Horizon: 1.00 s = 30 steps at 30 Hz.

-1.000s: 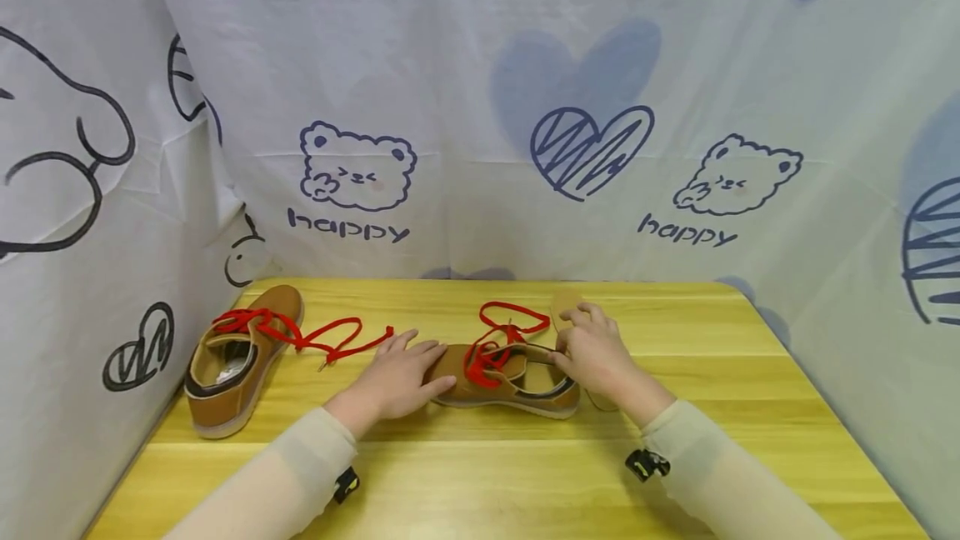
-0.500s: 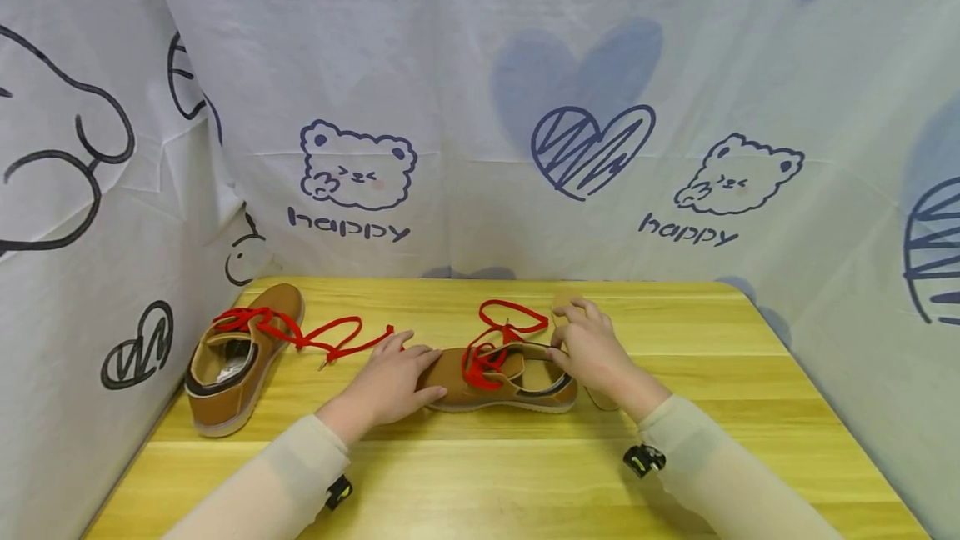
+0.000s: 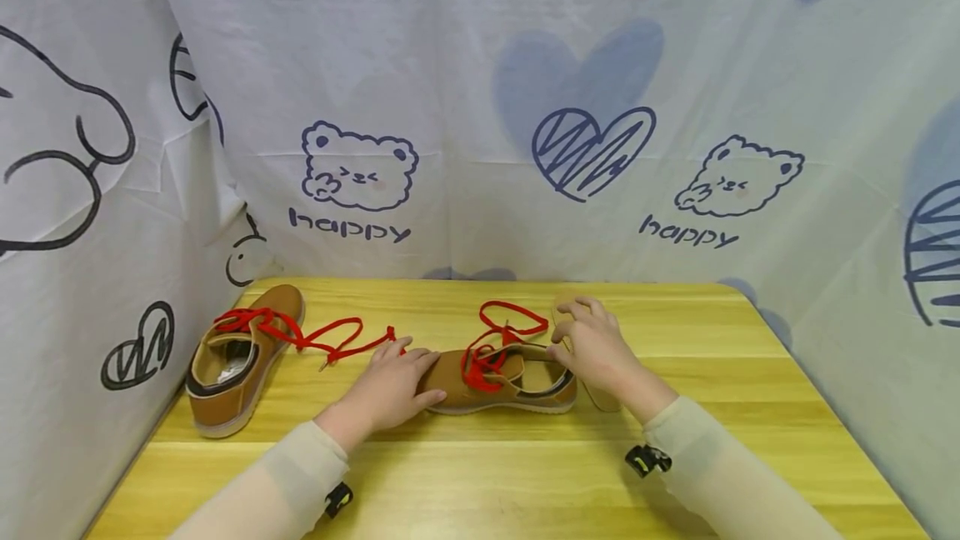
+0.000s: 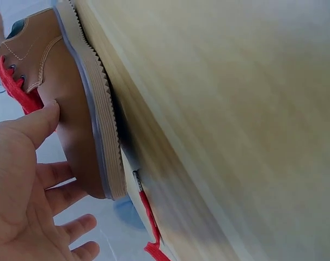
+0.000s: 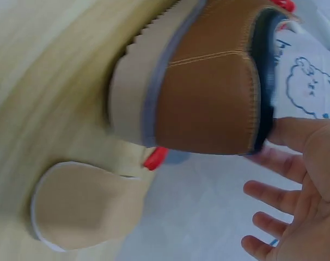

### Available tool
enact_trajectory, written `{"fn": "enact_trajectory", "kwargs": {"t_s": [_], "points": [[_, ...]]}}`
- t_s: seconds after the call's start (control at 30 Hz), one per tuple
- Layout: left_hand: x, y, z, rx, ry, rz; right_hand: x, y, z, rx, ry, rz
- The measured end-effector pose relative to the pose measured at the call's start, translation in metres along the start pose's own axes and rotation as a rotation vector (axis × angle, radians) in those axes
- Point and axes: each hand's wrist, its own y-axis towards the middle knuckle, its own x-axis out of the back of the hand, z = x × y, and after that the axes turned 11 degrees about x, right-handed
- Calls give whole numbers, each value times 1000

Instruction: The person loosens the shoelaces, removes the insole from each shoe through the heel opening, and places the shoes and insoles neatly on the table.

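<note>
A tan-brown lace-up shoe lies on the table with its toe to the left, red laces loose over its tongue. My left hand grips the toe, with the thumb on the near side and fingers round the front. At the heel, my right hand pinches the dark padded collar between thumb and index finger; its other fingers are spread. A tan insole lies flat on the table just behind the heel, partly hidden by the right hand in the head view.
A matching brown shoe stands at the table's left side, with white stuffing inside. Its red lace trails right toward my left hand. A printed white cloth hangs behind the wooden table and along both sides.
The shoe has shifted slightly left, with my left hand moving left at its toe. My right hand has kept to the heel collar. More of the insole's near end shows.
</note>
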Motion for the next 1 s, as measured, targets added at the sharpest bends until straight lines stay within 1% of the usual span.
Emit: {"fn": "enact_trajectory", "kwargs": {"t_s": [0.07, 0.13, 0.2, 0.27, 0.33, 0.43, 0.53, 0.63, 0.73, 0.83, 1.0], "points": [[0, 0, 0, 1, -4, 4, 3, 0, 3, 29, 4, -17], [0, 0, -1, 2, -6, -3, 3, 2, 7, 71, 5, -15], [0, 2, -2, 3, -7, -5, 1, 5, 10, 124, -7, -2], [0, 4, -3, 4, -5, -1, -4, 8, 13, 149, -26, 28], [0, 5, -5, 3, -19, 12, -9, 10, 14, 162, -59, 47], [0, 6, -6, 5, -36, 33, -16, 14, 14, 175, -108, 49], [0, 7, -7, 6, -53, 40, -20, 17, 13, 208, -180, 43], [-1, 8, -7, 11, -55, 43, -22, 19, 13, 240, -248, 61], [-1, 8, -6, 12, -68, 41, -23, 18, 14, 248, -292, 85], [-1, 8, -7, 13, -79, 40, -24, 18, 15, 236, -316, 101], [-1, 6, -8, 17, -85, 41, -26, 19, 18, 220, -323, 122]]}}
